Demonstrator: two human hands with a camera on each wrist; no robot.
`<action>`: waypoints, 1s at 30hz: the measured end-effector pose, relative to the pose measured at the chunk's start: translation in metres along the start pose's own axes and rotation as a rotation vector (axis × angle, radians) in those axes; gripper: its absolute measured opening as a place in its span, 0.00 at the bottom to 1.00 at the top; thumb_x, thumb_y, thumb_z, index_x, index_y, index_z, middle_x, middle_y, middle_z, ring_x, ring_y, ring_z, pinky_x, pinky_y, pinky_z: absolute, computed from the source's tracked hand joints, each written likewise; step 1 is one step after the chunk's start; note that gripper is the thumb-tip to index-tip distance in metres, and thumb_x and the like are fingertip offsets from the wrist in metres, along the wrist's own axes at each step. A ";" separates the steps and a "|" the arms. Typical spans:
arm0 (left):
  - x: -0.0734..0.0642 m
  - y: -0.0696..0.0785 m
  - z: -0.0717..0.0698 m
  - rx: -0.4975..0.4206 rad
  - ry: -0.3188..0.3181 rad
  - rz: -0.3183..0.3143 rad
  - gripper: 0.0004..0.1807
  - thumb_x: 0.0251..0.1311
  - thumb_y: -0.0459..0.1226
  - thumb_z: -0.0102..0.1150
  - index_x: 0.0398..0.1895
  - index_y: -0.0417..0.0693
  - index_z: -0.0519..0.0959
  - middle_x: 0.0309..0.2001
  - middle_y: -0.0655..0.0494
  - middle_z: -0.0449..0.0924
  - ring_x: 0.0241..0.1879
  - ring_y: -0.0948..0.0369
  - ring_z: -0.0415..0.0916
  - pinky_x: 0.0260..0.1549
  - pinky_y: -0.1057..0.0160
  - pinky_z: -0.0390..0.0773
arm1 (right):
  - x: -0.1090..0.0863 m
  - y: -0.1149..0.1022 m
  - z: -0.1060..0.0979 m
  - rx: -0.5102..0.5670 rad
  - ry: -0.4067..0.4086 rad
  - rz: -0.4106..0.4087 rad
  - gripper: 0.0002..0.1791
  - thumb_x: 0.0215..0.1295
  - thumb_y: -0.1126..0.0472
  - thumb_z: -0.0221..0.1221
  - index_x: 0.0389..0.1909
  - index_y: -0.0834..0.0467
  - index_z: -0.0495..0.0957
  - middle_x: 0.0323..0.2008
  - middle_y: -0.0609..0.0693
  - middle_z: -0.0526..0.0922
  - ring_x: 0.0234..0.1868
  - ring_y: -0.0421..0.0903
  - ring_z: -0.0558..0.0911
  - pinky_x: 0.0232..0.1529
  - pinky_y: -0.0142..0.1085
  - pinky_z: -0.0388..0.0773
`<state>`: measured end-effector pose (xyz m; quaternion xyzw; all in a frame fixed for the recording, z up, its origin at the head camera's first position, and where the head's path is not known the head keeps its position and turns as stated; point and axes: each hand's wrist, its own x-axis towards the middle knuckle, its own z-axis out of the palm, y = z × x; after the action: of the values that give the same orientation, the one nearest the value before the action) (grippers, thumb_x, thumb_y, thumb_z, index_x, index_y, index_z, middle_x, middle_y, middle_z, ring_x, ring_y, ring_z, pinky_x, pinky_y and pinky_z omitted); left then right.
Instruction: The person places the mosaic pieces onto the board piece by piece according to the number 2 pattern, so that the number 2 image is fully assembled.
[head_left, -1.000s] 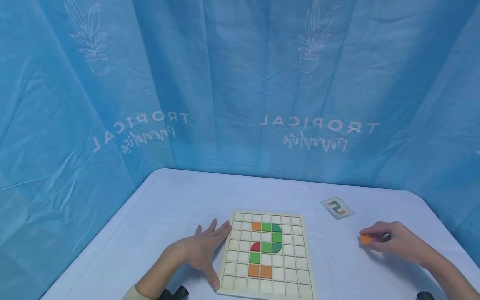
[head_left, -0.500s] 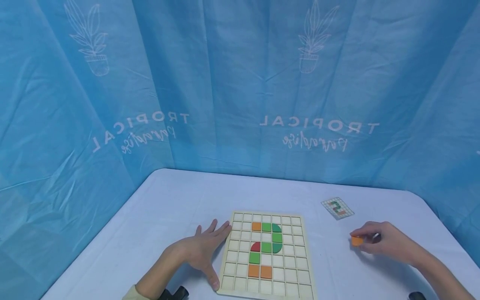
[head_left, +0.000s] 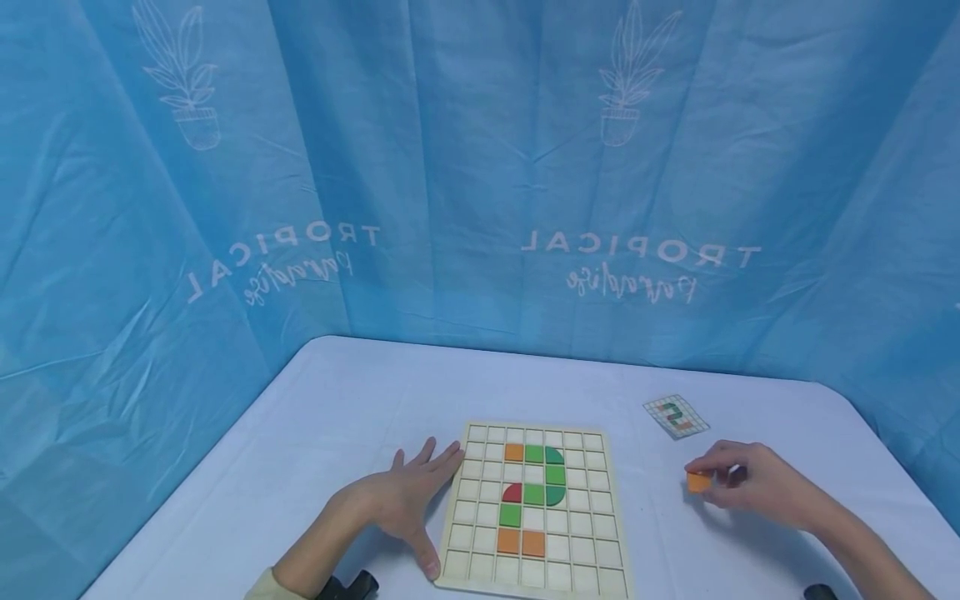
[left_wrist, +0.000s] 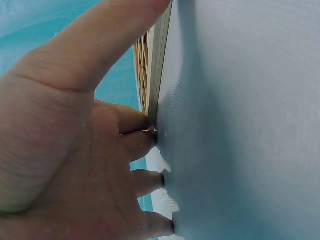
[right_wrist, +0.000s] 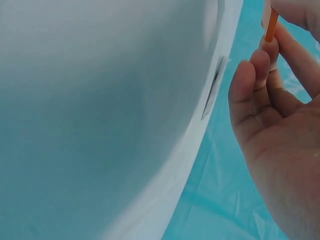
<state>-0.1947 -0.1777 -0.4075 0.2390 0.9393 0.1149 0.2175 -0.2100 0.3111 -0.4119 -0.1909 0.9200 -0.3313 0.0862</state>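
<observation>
A wooden grid board (head_left: pixel 480 575) lies at the front middle of the table, with orange, green and red tiles set in some of its cells. My left hand (head_left: pixel 401 500) is spread against the board's left side, thumb at the near corner and fingertips by the upper edge; the left wrist view shows its straight fingers touching the cloth beside the board's rim (left_wrist: pixel 159 60). Right of the board, my right hand (head_left: pixel 765 483) pinches an orange square tile (head_left: pixel 699 482) between thumb and fingers above the table. Edge-on in the right wrist view, that orange tile (right_wrist: pixel 271 26) is partly covered by the fingers.
A small pattern card (head_left: pixel 676 416) with a coloured grid design lies behind and left of my right hand. White cloth covers the table (head_left: pixel 360 383). Blue printed curtains (head_left: pixel 480 167) enclose its back and sides.
My right hand has moved left toward the board, carrying the orange tile. The left hand and the board have stayed in place.
</observation>
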 end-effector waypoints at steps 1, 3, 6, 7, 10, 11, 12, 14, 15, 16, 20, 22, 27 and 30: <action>0.000 0.000 0.000 0.000 -0.001 0.000 0.79 0.17 0.68 0.74 0.77 0.52 0.45 0.77 0.55 0.38 0.74 0.46 0.29 0.62 0.31 0.36 | 0.000 -0.001 0.001 -0.004 0.002 0.001 0.17 0.52 0.55 0.70 0.45 0.51 0.85 0.35 0.42 0.82 0.32 0.39 0.76 0.31 0.32 0.76; 0.001 -0.001 0.001 0.001 -0.003 -0.001 0.79 0.17 0.69 0.74 0.77 0.52 0.45 0.77 0.56 0.38 0.74 0.46 0.29 0.62 0.31 0.36 | 0.000 -0.004 0.002 -0.007 0.010 -0.008 0.17 0.51 0.55 0.70 0.45 0.51 0.85 0.35 0.42 0.82 0.31 0.39 0.76 0.31 0.32 0.76; 0.002 -0.001 0.001 0.001 -0.004 0.000 0.79 0.17 0.69 0.74 0.77 0.52 0.45 0.77 0.56 0.38 0.74 0.46 0.29 0.62 0.31 0.36 | 0.000 -0.007 0.003 -0.007 0.013 -0.026 0.17 0.51 0.55 0.70 0.44 0.51 0.85 0.35 0.41 0.82 0.32 0.39 0.76 0.32 0.32 0.76; 0.002 -0.001 0.001 0.001 -0.004 0.000 0.79 0.17 0.69 0.74 0.77 0.52 0.45 0.77 0.56 0.38 0.74 0.46 0.29 0.62 0.31 0.36 | 0.001 -0.008 0.003 -0.007 0.013 -0.031 0.16 0.52 0.55 0.70 0.44 0.51 0.85 0.34 0.41 0.82 0.32 0.39 0.76 0.32 0.32 0.76; 0.001 -0.002 0.002 0.002 -0.003 0.002 0.79 0.17 0.69 0.74 0.77 0.52 0.45 0.77 0.56 0.38 0.74 0.46 0.29 0.62 0.31 0.36 | 0.001 -0.011 0.005 -0.007 0.007 -0.040 0.16 0.52 0.55 0.70 0.44 0.51 0.85 0.34 0.41 0.82 0.32 0.39 0.76 0.32 0.32 0.76; 0.001 -0.002 0.002 0.003 -0.002 0.003 0.79 0.17 0.69 0.74 0.77 0.52 0.45 0.77 0.56 0.38 0.74 0.46 0.29 0.62 0.31 0.36 | 0.001 -0.012 0.006 -0.004 0.005 -0.042 0.16 0.52 0.55 0.70 0.44 0.51 0.85 0.34 0.41 0.82 0.32 0.40 0.76 0.32 0.32 0.76; 0.001 -0.002 0.002 0.003 -0.001 0.003 0.79 0.17 0.69 0.74 0.77 0.52 0.45 0.77 0.56 0.38 0.74 0.46 0.29 0.62 0.31 0.36 | 0.002 -0.013 0.007 -0.002 0.004 -0.041 0.16 0.52 0.55 0.70 0.44 0.51 0.85 0.34 0.41 0.82 0.32 0.40 0.76 0.32 0.32 0.76; 0.001 -0.002 0.002 0.005 0.000 0.003 0.79 0.17 0.69 0.74 0.77 0.52 0.45 0.77 0.56 0.38 0.74 0.46 0.29 0.62 0.31 0.36 | 0.003 -0.016 0.009 0.006 0.002 -0.041 0.16 0.52 0.55 0.70 0.44 0.50 0.85 0.34 0.40 0.82 0.32 0.40 0.76 0.32 0.32 0.76; 0.001 -0.002 0.002 0.006 0.001 0.003 0.79 0.17 0.69 0.74 0.77 0.52 0.45 0.77 0.56 0.38 0.74 0.46 0.30 0.62 0.31 0.36 | 0.003 -0.017 0.010 0.011 0.000 -0.045 0.16 0.52 0.55 0.70 0.44 0.50 0.85 0.34 0.40 0.82 0.32 0.40 0.76 0.33 0.32 0.75; 0.001 -0.001 0.001 0.006 0.001 0.003 0.79 0.17 0.69 0.74 0.77 0.52 0.45 0.77 0.56 0.38 0.74 0.46 0.30 0.62 0.31 0.36 | 0.004 -0.018 0.011 0.017 -0.002 -0.049 0.16 0.52 0.56 0.70 0.44 0.50 0.85 0.34 0.40 0.82 0.32 0.40 0.76 0.33 0.32 0.75; 0.000 -0.002 0.001 0.008 0.003 0.005 0.79 0.17 0.69 0.74 0.77 0.51 0.45 0.77 0.55 0.38 0.74 0.46 0.29 0.62 0.31 0.36 | 0.006 -0.023 0.014 0.043 -0.011 -0.080 0.16 0.52 0.57 0.70 0.44 0.50 0.85 0.35 0.40 0.81 0.32 0.40 0.76 0.33 0.32 0.75; 0.000 -0.002 0.001 0.007 0.003 0.007 0.79 0.17 0.69 0.74 0.77 0.51 0.45 0.77 0.55 0.38 0.74 0.46 0.29 0.62 0.31 0.36 | 0.006 -0.025 0.015 0.065 -0.020 -0.092 0.16 0.52 0.57 0.70 0.44 0.50 0.85 0.35 0.41 0.81 0.32 0.40 0.76 0.34 0.32 0.75; 0.000 -0.002 0.001 0.006 0.001 0.012 0.79 0.17 0.69 0.74 0.77 0.52 0.45 0.77 0.55 0.38 0.74 0.46 0.29 0.62 0.31 0.36 | 0.005 -0.029 0.019 0.099 -0.038 -0.141 0.16 0.53 0.59 0.69 0.45 0.51 0.85 0.35 0.41 0.82 0.33 0.42 0.77 0.34 0.32 0.76; 0.000 -0.002 0.000 0.004 0.001 0.012 0.78 0.17 0.69 0.74 0.77 0.52 0.45 0.77 0.55 0.38 0.73 0.46 0.29 0.62 0.31 0.36 | 0.005 -0.031 0.023 0.108 -0.043 -0.185 0.15 0.54 0.61 0.69 0.45 0.51 0.85 0.35 0.41 0.82 0.33 0.43 0.77 0.35 0.32 0.77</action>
<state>-0.1953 -0.1789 -0.4083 0.2452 0.9382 0.1143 0.2159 -0.1990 0.2741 -0.4094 -0.2770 0.8772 -0.3827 0.0853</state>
